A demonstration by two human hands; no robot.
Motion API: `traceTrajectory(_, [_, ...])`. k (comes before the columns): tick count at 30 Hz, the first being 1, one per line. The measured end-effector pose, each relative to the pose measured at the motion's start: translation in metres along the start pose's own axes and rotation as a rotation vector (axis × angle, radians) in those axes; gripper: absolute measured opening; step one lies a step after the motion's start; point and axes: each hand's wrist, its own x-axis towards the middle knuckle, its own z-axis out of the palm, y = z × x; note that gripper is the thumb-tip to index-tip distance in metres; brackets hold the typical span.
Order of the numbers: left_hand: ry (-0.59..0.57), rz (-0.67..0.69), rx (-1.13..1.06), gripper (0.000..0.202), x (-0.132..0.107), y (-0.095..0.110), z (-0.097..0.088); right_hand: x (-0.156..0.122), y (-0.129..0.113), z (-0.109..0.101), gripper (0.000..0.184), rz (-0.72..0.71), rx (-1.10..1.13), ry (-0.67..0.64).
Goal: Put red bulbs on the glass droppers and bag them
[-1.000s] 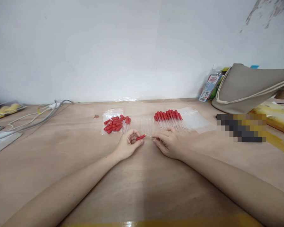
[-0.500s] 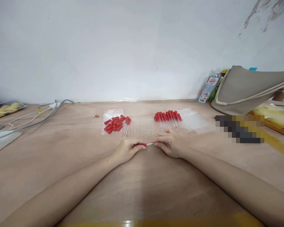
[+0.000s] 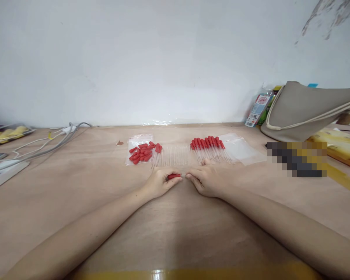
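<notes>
My left hand [image 3: 161, 182] is closed on a red rubber dropper bulb [image 3: 173, 176], pinched between thumb and fingers. From the bulb's right end a clear dropper tube [image 3: 183, 175] runs to my right hand [image 3: 205, 180], whose fingertips grip it. Beyond my hands lies a row of bare clear tubes [image 3: 176, 156]. Loose red bulbs [image 3: 141, 152] are piled on a plastic bag to the left, beside a few droppers with red bulbs [image 3: 158, 148]. Many more bulb-topped droppers [image 3: 206, 143] are lined up to the right.
A clear zip bag [image 3: 245, 149] lies right of the droppers. Farther right are a blurred-out dark object [image 3: 296, 159], a grey drawstring bag [image 3: 309, 111] and a carton [image 3: 257, 111]. Cables [image 3: 56, 143] and a white power strip [image 3: 10, 174] occupy the left.
My hands have come closer together, and less of the tube shows between them. More of the red bulb is visible in my left hand.
</notes>
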Motion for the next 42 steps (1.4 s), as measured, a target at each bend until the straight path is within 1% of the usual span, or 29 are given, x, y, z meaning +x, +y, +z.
traceTrajectory(4, [0.001,0.011,0.005,0.016,0.000,-0.001,0.001,0.003,-0.002,0.000,0.031,-0.005,0.023,-0.035])
traceTrajectory(8, [0.003,0.025,0.011,0.016,0.000,0.000,0.000,0.007,-0.004,-0.003,0.029,0.021,0.040,-0.067])
traceTrajectory(12, [0.035,0.002,0.030,0.016,0.001,0.003,0.000,0.011,-0.002,-0.015,0.026,-0.006,0.082,-0.130])
traceTrajectory(13, [0.050,0.001,0.047,0.020,0.001,0.003,-0.001,0.012,0.000,-0.019,0.024,-0.005,0.089,-0.158])
traceTrajectory(15, [0.096,-0.005,0.084,0.033,0.001,0.003,-0.001,0.014,0.008,-0.028,0.025,0.033,0.118,-0.208])
traceTrajectory(17, [0.124,-0.030,0.105,0.043,0.000,0.001,-0.001,0.015,0.020,-0.034,0.028,0.154,0.201,-0.209])
traceTrajectory(18, [0.115,-0.042,0.108,0.043,0.000,0.001,-0.001,0.016,0.028,-0.035,0.030,0.246,0.266,-0.184])
traceTrajectory(20, [0.071,-0.053,0.115,0.038,0.000,0.000,-0.001,0.019,0.043,-0.033,0.035,0.473,0.348,-0.113])
traceTrajectory(22, [0.019,-0.051,0.129,0.030,0.001,0.000,-0.001,0.026,0.053,-0.027,0.034,0.659,0.291,-0.046])
traceTrajectory(23, [0.002,-0.051,0.134,0.027,0.001,0.000,-0.001,0.030,0.055,-0.023,0.032,0.724,0.232,-0.015])
traceTrajectory(25, [-0.016,-0.051,0.137,0.023,0.001,0.001,-0.001,0.039,0.055,-0.014,0.030,0.784,0.110,0.014])
traceTrajectory(28, [-0.031,-0.051,0.136,0.019,0.002,0.001,-0.001,0.054,0.048,-0.003,0.032,0.771,-0.047,-0.013])
traceTrajectory(30, [-0.040,-0.049,0.138,0.017,0.002,0.001,-0.002,0.063,0.045,0.003,0.032,0.766,-0.108,-0.025])
traceTrajectory(36, [-0.054,-0.030,0.142,0.013,0.002,0.001,-0.002,0.079,0.043,0.015,0.031,0.755,-0.138,-0.060])
traceTrajectory(39, [-0.054,-0.028,0.148,0.012,0.002,0.001,-0.001,0.080,0.043,0.017,0.032,0.732,-0.126,-0.086])
traceTrajectory(42, [-0.057,-0.031,0.147,0.012,0.002,0.001,-0.001,0.079,0.043,0.017,0.034,0.742,-0.143,-0.091])
